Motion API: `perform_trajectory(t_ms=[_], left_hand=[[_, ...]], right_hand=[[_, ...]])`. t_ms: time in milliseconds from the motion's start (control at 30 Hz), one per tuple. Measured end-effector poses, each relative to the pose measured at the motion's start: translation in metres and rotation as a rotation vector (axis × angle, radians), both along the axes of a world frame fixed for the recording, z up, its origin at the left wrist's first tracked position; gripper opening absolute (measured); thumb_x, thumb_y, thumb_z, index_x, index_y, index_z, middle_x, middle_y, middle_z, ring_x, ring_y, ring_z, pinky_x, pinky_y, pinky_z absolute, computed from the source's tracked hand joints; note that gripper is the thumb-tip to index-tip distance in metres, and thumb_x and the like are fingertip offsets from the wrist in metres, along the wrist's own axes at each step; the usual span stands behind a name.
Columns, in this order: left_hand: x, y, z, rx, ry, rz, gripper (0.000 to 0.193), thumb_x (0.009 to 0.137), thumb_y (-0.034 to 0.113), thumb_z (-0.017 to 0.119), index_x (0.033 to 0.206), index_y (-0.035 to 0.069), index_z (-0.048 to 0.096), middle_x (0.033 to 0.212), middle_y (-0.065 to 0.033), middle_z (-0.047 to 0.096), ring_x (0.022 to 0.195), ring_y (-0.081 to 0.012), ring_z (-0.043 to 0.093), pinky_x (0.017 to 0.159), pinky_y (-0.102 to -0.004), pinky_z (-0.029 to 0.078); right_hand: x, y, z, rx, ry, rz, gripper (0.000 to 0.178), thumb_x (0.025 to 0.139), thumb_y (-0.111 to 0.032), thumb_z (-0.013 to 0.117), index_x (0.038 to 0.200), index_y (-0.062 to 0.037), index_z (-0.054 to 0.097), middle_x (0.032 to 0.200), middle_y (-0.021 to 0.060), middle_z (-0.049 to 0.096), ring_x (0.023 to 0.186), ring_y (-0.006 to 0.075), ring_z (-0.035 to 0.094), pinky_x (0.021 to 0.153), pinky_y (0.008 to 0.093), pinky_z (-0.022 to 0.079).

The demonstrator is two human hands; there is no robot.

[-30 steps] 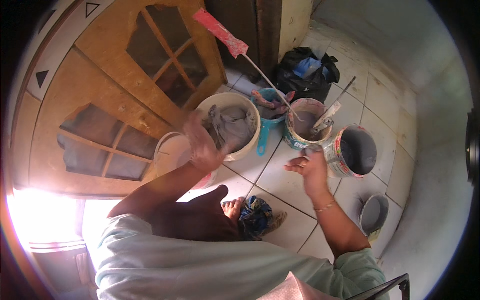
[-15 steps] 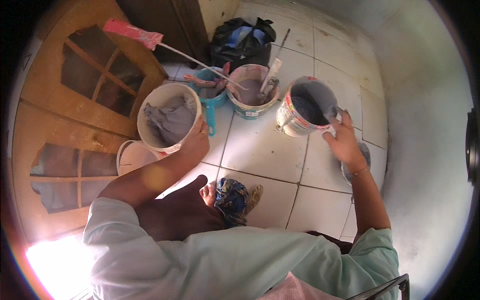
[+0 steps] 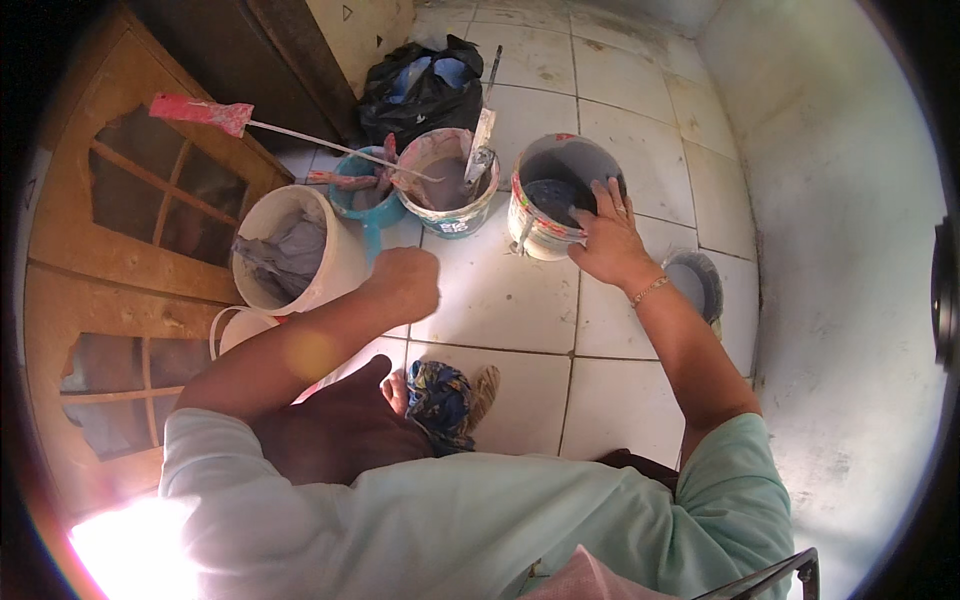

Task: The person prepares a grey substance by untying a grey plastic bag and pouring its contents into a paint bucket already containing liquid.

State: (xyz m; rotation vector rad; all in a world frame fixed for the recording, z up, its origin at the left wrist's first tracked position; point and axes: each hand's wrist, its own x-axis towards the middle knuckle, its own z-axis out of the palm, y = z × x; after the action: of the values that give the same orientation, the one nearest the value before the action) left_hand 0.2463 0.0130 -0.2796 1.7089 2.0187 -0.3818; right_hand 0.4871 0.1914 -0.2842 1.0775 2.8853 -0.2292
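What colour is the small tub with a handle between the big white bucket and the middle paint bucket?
The small tub is teal blue, seen in the head view.

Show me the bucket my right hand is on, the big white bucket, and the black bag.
bucket under right hand (image 3: 535, 225), head view, on its outer wall.
white bucket (image 3: 335, 265), head view, on its right outer wall.
black bag (image 3: 405, 95), head view, on its crumpled middle.

This is looking like a room in a home under repair or repainting. Pale square tiles are covering the floor (image 3: 500, 300), smeared and dusty. Several buckets (image 3: 290, 250) crusted with grey paste are standing on it, one holding a trowel (image 3: 482, 150), beside a black bag (image 3: 420, 85). A wooden door (image 3: 120, 250) with glass panes is lying along the left edge, and a bare, stained wall (image 3: 850, 250) is rising at the right.
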Motion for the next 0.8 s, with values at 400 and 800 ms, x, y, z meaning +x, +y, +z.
perform_trajectory(t_ms=[400, 800], left_hand=[[0.057, 0.107, -0.009, 0.044, -1.129, 0.786, 0.069, 0.091, 0.043, 0.045, 0.138, -0.004, 0.024, 0.137, -0.0252, 0.03, 0.113, -0.0374, 0.047, 0.095, -0.0452, 0.041], [0.065, 0.162, -0.039, 0.156, -0.816, 1.099, 0.036, 0.083, 0.03, 0.059, 0.098, -0.003, 0.061, 0.092, -0.0183, 0.065, 0.069, -0.0259, 0.067, 0.058, -0.0351, 0.057]], right_hand=[[0.007, 0.001, 0.005, 0.086, 0.133, -0.001, 0.059, 0.069, -0.032, 0.062, 0.123, -0.0079, 0.056, 0.14, 0.0288, 0.025, 0.133, 0.0473, 0.015, 0.108, 0.0555, 0.017], [0.012, -0.003, 0.017, 0.02, -0.081, 0.03, 0.056, 0.064, -0.03, 0.067, 0.116, -0.0096, 0.061, 0.142, 0.0274, 0.022, 0.135, 0.0418, 0.016, 0.11, 0.0526, 0.014]])
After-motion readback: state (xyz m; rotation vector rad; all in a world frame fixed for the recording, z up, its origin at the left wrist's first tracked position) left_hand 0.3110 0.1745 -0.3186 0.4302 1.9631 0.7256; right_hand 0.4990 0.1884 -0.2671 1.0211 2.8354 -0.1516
